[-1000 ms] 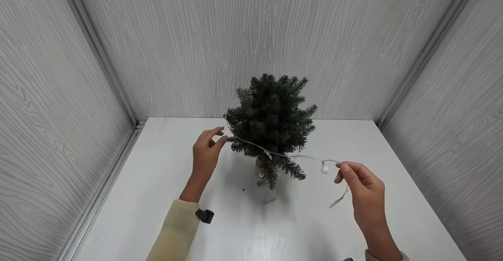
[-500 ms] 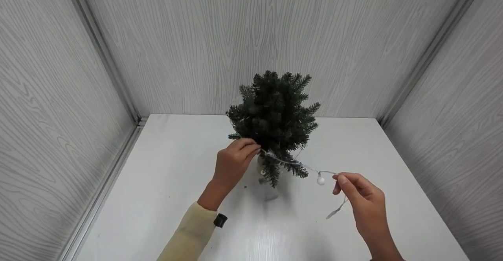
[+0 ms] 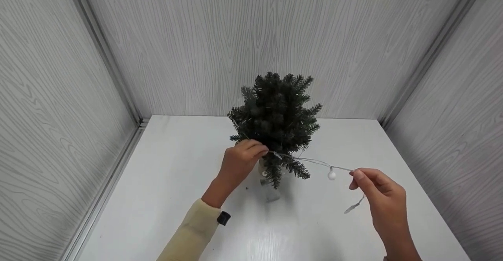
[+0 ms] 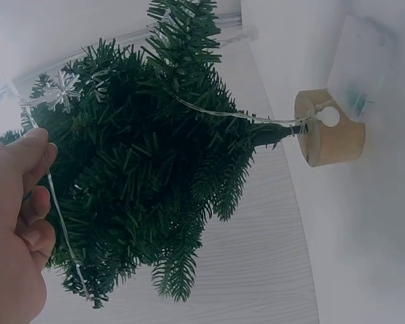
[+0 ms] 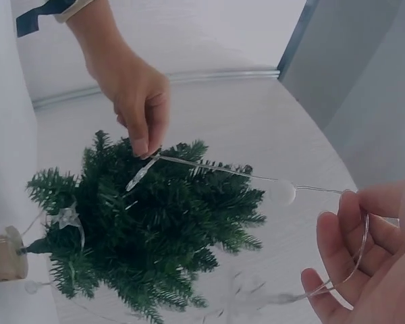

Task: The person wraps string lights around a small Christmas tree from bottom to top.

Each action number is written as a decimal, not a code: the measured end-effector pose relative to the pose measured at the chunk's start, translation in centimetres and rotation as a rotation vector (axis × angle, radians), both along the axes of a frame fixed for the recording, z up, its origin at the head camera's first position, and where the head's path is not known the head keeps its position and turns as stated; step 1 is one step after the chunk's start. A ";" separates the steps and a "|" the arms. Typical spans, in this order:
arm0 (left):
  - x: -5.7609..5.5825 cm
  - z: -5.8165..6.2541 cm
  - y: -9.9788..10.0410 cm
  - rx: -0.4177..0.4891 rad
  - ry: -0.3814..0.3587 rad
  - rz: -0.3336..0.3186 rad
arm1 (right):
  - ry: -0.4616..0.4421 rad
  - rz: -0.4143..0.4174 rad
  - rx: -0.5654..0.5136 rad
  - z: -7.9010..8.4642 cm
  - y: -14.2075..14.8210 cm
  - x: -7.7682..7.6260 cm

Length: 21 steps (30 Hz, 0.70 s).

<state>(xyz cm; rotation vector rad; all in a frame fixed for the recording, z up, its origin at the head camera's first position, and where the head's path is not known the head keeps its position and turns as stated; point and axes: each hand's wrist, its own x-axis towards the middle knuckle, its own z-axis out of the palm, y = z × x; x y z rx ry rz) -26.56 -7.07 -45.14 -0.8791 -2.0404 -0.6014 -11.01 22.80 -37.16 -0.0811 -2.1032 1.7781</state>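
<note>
A small artificial Christmas tree (image 3: 277,111) stands upright on a round wooden base (image 4: 344,140). In front of its lower branches my left hand (image 3: 240,162) pinches a clear string of lights (image 4: 62,223), close to a transparent snowflake (image 4: 62,91). Off to the tree's right, my right hand (image 3: 383,194) pinches the same string between thumb and forefinger. A white ball bulb (image 3: 332,173) hangs from the stretch between the hands. Below the right hand dangles a loose end with another clear ornament (image 3: 353,206). More string winds around the trunk, with a white ball (image 4: 329,116) by the base.
A translucent box (image 4: 361,61) lies on the white table (image 3: 177,214) against the tree's base. Grey wood-grain panels (image 3: 251,37) enclose the table at the back and both sides. A tiny dark scrap (image 3: 246,188) lies near the base.
My left hand has moved right from the tree's left edge to its front and now pinches the string. The right hand, first lowered slightly, has shifted right, pulling the string straighter.
</note>
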 end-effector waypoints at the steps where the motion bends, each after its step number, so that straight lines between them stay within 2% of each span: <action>1: 0.0 -0.1 0.0 0.002 -0.007 -0.009 | 0.015 0.000 -0.006 0.1 -0.1 0.1; 4: 0.1 -0.1 0.0 0.007 -0.033 -0.034 | 0.046 0.024 -0.010 0.3 -0.8 0.5; 7: 0.2 -0.3 0.0 0.003 -0.056 -0.032 | 0.043 0.052 0.054 0.4 -1.6 0.8; 11: 0.3 -0.5 0.4 -0.019 -0.052 0.023 | 0.021 0.048 0.154 0.4 -1.8 0.6; 17: 0.2 -0.7 1.3 -0.081 -0.031 0.169 | -0.038 0.004 0.210 0.0 0.5 -1.9; 21: 0.0 -0.9 1.6 -0.098 -0.029 0.221 | -0.100 0.011 0.282 -0.2 2.8 -4.0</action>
